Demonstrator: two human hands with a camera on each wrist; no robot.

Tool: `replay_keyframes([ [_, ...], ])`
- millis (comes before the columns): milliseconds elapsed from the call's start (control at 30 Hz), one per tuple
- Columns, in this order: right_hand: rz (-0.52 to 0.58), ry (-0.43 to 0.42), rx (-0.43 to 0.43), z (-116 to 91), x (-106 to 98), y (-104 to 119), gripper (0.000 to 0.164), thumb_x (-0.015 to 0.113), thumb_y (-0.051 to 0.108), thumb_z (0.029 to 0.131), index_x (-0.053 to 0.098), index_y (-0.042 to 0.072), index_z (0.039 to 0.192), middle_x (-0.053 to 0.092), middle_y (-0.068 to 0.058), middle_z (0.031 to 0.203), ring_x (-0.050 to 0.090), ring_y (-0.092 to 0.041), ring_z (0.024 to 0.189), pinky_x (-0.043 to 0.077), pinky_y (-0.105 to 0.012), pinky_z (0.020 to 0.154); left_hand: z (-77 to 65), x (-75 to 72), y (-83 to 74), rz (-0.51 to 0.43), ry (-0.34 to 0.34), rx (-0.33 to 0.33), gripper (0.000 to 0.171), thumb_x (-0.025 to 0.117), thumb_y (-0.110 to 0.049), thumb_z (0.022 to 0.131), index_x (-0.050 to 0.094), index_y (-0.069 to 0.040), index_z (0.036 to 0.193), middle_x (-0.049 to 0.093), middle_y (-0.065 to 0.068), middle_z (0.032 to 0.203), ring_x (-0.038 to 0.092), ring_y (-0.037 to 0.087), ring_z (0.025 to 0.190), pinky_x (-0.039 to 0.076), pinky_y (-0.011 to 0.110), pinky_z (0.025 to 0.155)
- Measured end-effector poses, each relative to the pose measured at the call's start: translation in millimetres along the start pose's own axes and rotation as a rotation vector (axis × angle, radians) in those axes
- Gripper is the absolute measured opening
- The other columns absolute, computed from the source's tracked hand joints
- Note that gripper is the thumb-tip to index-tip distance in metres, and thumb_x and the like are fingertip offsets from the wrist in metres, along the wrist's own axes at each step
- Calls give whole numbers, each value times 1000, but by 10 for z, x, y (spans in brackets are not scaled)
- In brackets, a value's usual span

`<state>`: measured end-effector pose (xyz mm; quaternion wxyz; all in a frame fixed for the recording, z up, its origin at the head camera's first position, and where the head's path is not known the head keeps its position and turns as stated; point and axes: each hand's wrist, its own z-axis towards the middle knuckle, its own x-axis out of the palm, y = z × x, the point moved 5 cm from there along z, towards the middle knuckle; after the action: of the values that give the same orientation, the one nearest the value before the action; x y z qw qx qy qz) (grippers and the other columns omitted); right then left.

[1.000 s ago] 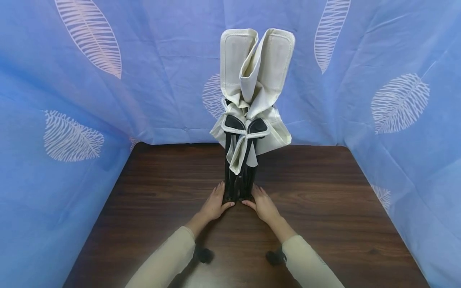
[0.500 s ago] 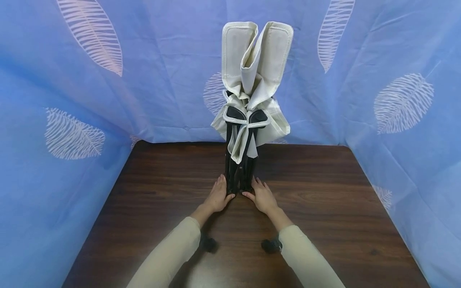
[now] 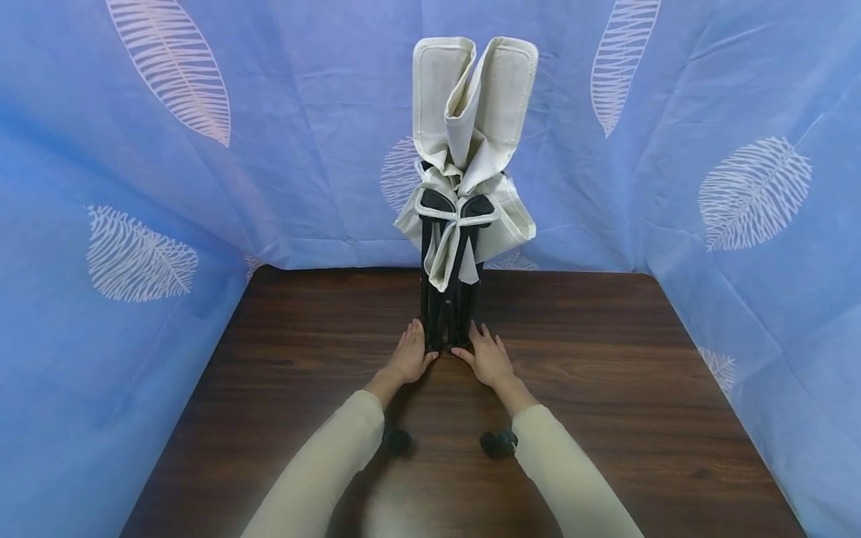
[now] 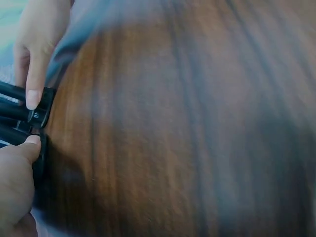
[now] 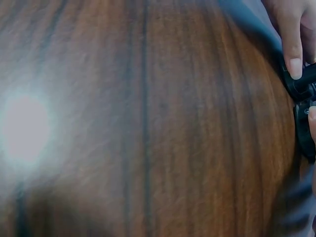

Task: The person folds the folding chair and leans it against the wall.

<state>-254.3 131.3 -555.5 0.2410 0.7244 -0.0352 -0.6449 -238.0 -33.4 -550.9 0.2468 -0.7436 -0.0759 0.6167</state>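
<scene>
A folded camping chair (image 3: 471, 172) stands upright on the wooden table, its off-white fabric bunched at the top and its black legs gathered below. The left hand (image 3: 407, 357) holds the leg bottoms from the left, thumb across the front and fingers along the side. From the right, the right hand (image 3: 489, 362) holds them the same way. In the left wrist view, both thumbs lie on the black feet (image 4: 42, 111) of the chair. The right wrist view shows a thumb on a black foot (image 5: 296, 86) too; the hand nearest that camera is mostly cut off.
The dark wooden table (image 3: 605, 388) has its back edge just behind the chair. Blue cloth (image 3: 323, 149) with white leaf prints hangs behind and on both sides. A black device (image 3: 499, 444) sits under the right forearm, and another dark one (image 3: 398, 441) by the left.
Both hands and the folded camping chair have moved away from the person, toward the table's back edge. The chair stays upright and the hold looks the same.
</scene>
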Motion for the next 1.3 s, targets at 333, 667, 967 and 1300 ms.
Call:
replay_keyframes([
  [333, 1, 43, 51, 215, -54, 17, 79, 48, 52, 97, 24, 1, 152, 28, -18, 158, 20, -36, 148, 19, -56, 120, 177, -97, -5, 68, 21, -53, 72, 47, -29, 102, 13, 13, 149, 13, 28, 159, 16, 36, 149, 19, 44, 123],
  [667, -30, 67, 78, 298, -131, -1, 78, 46, 51, 97, 25, 0, 152, 24, -17, 159, 16, -36, 149, 19, -55, 120, 269, -78, -113, 87, -7, -86, 64, 42, -22, 104, 13, 12, 149, 16, 28, 158, 18, 35, 149, 20, 41, 123],
  [967, 55, 93, 116, 423, -98, 16, 78, 49, 48, 98, 19, 1, 153, 14, -19, 161, 19, -39, 148, 30, -56, 116, 326, -96, -50, 88, -13, -106, 62, 41, -22, 105, 13, 11, 150, 17, 27, 159, 18, 34, 150, 19, 41, 124],
  [1300, 65, 127, 123, 504, -79, 18, 77, 47, 46, 100, 17, 0, 154, 11, -17, 162, 14, -35, 150, 28, -55, 117, 374, -114, -28, 140, -9, -117, 60, 39, -23, 105, 16, 10, 150, 19, 26, 159, 19, 33, 149, 20, 40, 123],
])
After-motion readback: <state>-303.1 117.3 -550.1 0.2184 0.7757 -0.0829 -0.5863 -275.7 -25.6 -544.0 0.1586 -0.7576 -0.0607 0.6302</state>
